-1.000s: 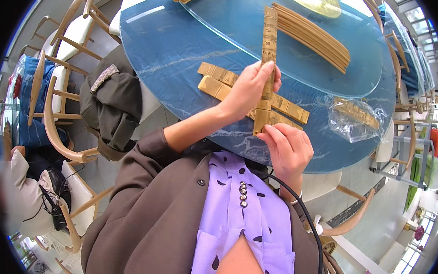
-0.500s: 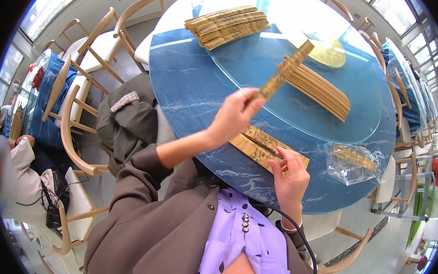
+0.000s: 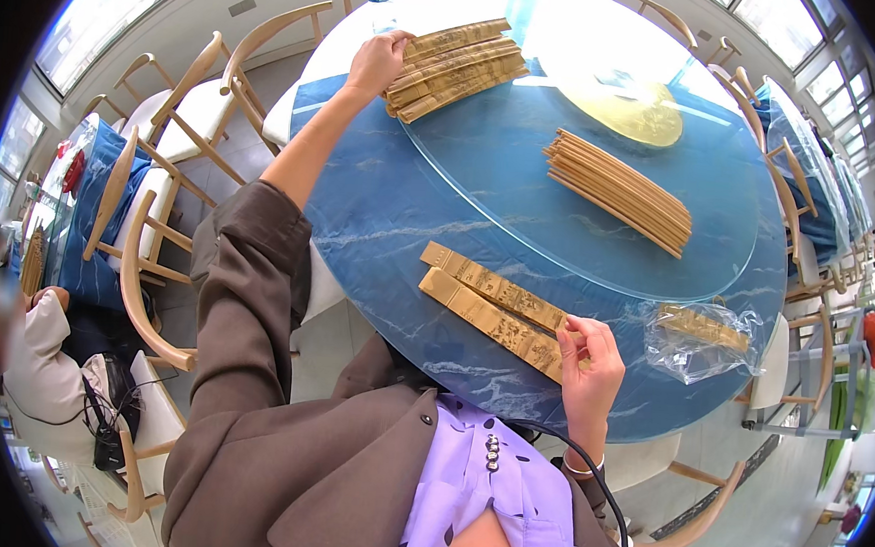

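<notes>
My left hand point(image 3: 378, 61) lies with fingers curled over the near end of the stack of bamboo slats point(image 3: 458, 54) at the table's far edge, gripping nothing that I can tell. My right hand point(image 3: 589, 355) pinches the end of one of two flat slats point(image 3: 495, 309) lying before me. They look light, stiff and thin, best taken by the long edges near an end.

Open blue tabletop point(image 3: 381, 210) between far stack of gold boxes point(image 3: 457, 66) and two near boxes point(image 3: 496, 307). Bundle of sticks point(image 3: 618, 189) blocking glass turntable's point(image 3: 520, 228) right half. Plastic bag point(image 3: 704, 340) crowding right edge. Chairs point(image 3: 163, 167) lining left side.
</notes>
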Demonstrator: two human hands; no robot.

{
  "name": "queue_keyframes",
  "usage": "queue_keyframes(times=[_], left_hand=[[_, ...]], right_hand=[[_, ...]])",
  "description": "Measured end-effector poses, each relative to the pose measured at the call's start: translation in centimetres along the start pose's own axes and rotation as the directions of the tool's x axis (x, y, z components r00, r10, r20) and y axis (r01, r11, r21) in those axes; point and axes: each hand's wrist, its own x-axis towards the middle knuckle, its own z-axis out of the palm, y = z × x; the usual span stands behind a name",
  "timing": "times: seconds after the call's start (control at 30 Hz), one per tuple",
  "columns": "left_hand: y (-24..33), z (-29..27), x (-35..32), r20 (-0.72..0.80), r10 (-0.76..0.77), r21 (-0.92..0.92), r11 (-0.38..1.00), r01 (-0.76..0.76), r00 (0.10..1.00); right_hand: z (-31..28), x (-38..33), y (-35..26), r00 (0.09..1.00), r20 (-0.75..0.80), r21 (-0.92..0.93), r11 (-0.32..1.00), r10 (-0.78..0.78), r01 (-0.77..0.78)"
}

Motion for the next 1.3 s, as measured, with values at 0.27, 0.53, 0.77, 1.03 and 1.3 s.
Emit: queue_keyframes(times=[0.27,0.53,0.77,1.03,1.3], left_hand=[[-1.3,2.2,-1.2,-0.156,0.157,0.318,0.943,-0.101,0.975],[-1.3,2.7,-2.2,-0.272,0.204,0.474,0.879,-0.054,0.94],[-1.4,3.3,-2.7,-0.32,0.23,0.454,0.889,-0.064,0.919],[9.6,-0.1,-11.9,-0.191,0.26,0.076,0.965,-0.25,0.946],[19.5,-2.2,-27.4,0.096,0.292,-0.287,0.924,-0.254,0.952]], right_hand=[[-0.7,0.6,0.2,0.999,0.025,-0.023,1.0,0.021,-0.02],[-2.5,2.8,0.7,0.987,0.155,-0.158,0.986,-0.033,0.058],[-2.2,9.0,4.1,0.978,0.174,-0.285,0.945,-0.112,0.159],[0.2,14.8,9.3,0.955,0.105,-0.494,0.819,-0.278,0.293],[1.8,16.4,11.3,0.949,0.107,-0.529,0.791,-0.297,0.307]])
